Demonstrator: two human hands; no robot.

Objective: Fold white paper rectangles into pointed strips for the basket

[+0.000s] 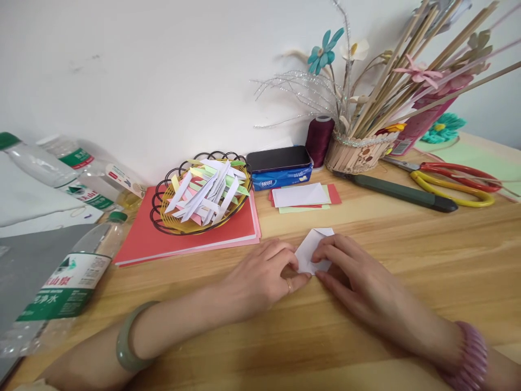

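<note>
A small white sheet of paper (307,251) lies on the wooden table, with a corner folded over at its top. My left hand (271,267) pinches its lower left edge between thumb and fingers. On the other side, my right hand (358,271) has its thumb at the bottom edge and its fingers curled onto the paper, hiding the right part. Just beyond, a stack of white, red and green paper slips (301,195) lies flat. A yellow basket (163,203) with a black looped rim holds many folded paper strips (211,187).
The basket stands on red paper sheets (136,236). Behind the slips, a black phone (279,158) rests on a blue tissue pack (280,178). Scissors (456,184), a dark green tool (401,193), a thread spool (319,141) and a stick-filled pot (350,155) are at right; plastic bottles (73,282) at left.
</note>
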